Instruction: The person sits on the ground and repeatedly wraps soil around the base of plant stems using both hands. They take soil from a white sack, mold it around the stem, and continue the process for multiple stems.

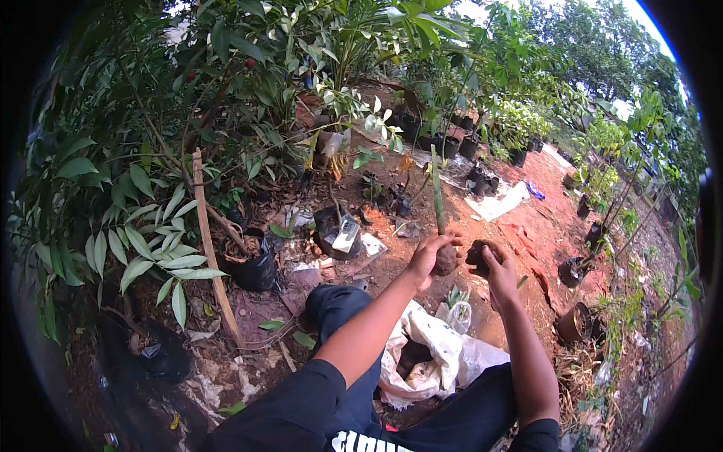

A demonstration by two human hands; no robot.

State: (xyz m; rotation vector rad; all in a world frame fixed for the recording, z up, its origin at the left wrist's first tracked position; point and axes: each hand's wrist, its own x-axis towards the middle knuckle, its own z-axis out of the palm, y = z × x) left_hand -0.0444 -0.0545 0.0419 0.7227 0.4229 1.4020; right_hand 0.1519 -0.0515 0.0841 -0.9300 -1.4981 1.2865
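Observation:
Upright in my left hand [425, 261] is a thick green stem cutting [437, 195]. A ball of brown soil [447, 261] surrounds its lower end, and my fingers wrap around the joint. My right hand [502, 274] grips a dark clump [478, 255], either moist soil or a small black bag; I cannot tell which. A small gap separates the clump from the soil ball. Below my hands, between my legs, a white woven sack [438, 333] lies with its mouth rolled back and dark soil [412, 357] inside. Beside it is a clear plastic bag [458, 316] with green cuttings.
A phone-like object [345, 233] rests on a black grow bag [325, 217] ahead. A wooden stick [206, 226] leans at left near another potted plant [251, 271]. Leafy branches [164, 260] reach in from the left. Several potted seedlings [449, 146] stand behind; a brown pot [573, 323] lies right.

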